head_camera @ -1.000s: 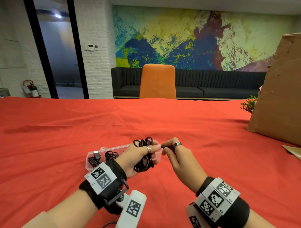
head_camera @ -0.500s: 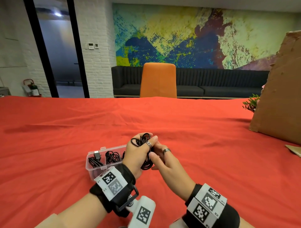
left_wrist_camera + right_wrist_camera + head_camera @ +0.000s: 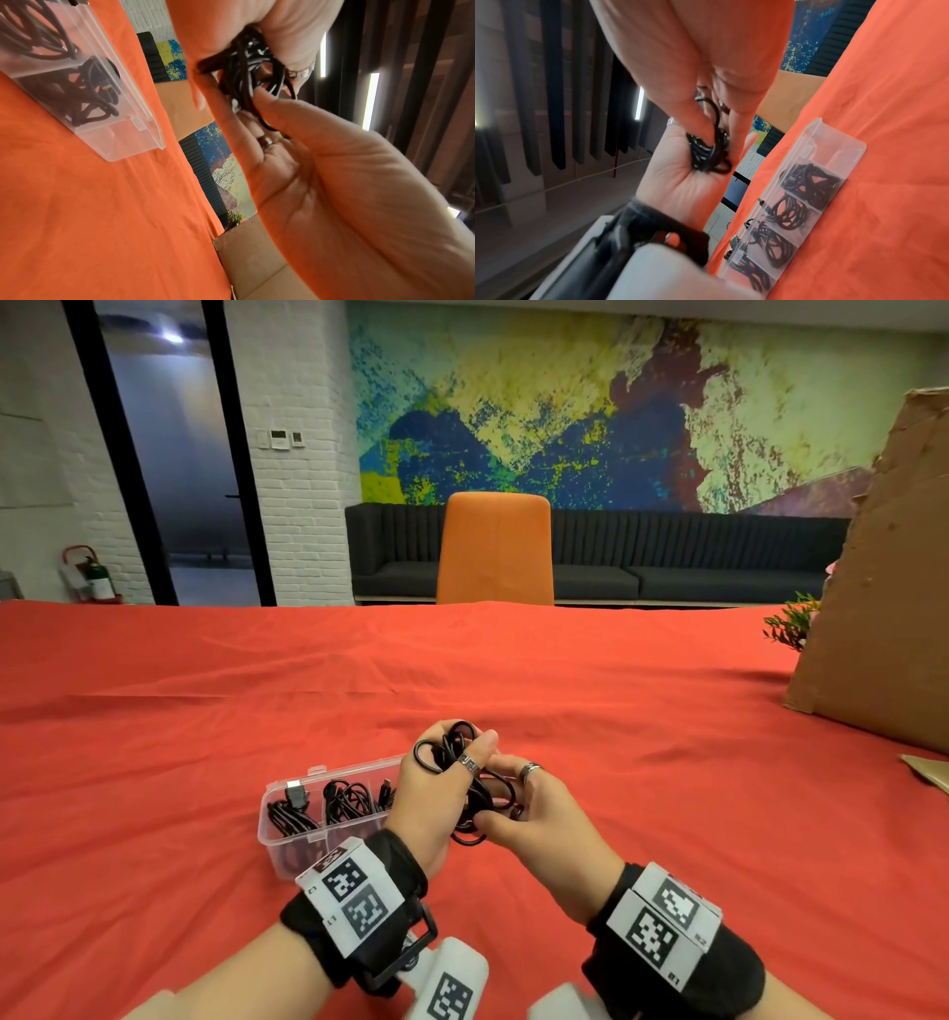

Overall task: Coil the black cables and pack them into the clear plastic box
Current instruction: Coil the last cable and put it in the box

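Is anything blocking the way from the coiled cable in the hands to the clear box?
Nothing visible. The coiled cable is held in both hands just right of the clear plastic box, which has no lid over it; its end compartment looks empty.

Black cables, clear box, red cloth, orange chair, seemingly silver rings.

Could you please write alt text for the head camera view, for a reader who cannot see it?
Two hands hold a coiled black cable above a red tablecloth; the left hand grips it, the right hand pinches its loops. A clear plastic box holding more cables sits left.
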Demonstrator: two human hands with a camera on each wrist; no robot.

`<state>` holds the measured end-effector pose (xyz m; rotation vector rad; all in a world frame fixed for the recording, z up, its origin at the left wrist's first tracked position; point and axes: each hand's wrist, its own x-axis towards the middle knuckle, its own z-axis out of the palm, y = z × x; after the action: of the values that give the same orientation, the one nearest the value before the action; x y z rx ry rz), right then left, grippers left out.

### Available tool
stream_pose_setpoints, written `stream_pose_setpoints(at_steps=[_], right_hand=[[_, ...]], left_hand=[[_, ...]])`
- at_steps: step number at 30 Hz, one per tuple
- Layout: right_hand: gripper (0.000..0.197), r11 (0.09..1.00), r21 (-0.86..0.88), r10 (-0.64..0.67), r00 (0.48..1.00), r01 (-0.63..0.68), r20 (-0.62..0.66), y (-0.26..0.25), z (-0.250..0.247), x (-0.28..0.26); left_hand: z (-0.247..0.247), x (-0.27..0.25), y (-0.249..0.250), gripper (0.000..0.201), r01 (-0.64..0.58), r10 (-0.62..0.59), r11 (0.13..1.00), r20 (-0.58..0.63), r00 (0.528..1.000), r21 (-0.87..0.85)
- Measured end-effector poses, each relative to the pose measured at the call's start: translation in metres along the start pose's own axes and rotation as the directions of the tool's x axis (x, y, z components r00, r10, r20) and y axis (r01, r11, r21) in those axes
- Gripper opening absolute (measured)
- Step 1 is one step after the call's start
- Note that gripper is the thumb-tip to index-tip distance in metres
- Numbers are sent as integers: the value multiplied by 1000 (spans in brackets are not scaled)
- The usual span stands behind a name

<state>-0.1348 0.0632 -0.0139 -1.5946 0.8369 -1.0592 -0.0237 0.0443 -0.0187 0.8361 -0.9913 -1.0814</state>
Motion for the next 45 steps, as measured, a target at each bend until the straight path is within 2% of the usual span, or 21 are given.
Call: stream_pose_setpoints(at_steps=[4,7,10,14,17,21,27,34,37,41,45], right_hand=[[51,1000,19,7,991,-5,-133,4,4,2],[50,993,119,45,980,-22,-196,5,5,3],[44,980,200,56,972,-9,-229,4,9,1],[29,980,197,88,968,-42,-233,4,16,2],[12,968,228,163,952,-104,-258,7,21,5],[5,990,112,113,936,-80,-334,12,24,7],[21,998,29,54,947,-47,-315,10,22,4],[19,998,-57,12,977,-25,-214,9,11,2],[18,993,-114,-30,980,7,-199,9,9,1],[20,999,20,-27,983,31,-181,8,6,-2],[14,987,160,25,990,-2,-142,10,5,-2]], left_hand=[[4,2,-3,19,-22,19,999,-99,995,-30],[5,4,-5,24,-47,39,998,-162,986,-49],[5,5,-1,24,-36,22,997,-203,979,-64],[6,6,3,31,-75,56,995,-229,972,-72],[9,4,3,25,-129,115,990,-206,972,-55],[8,3,2,26,-174,171,985,-205,964,6],[5,2,0,35,-248,271,953,-122,955,174],[-5,5,-6,47,-61,64,997,-64,996,48],[-7,4,-6,47,-36,37,999,-38,999,20],[-6,5,-3,48,3,-3,1000,-31,1000,-22],[-6,6,-1,45,7,-8,1000,-16,1000,-20]])
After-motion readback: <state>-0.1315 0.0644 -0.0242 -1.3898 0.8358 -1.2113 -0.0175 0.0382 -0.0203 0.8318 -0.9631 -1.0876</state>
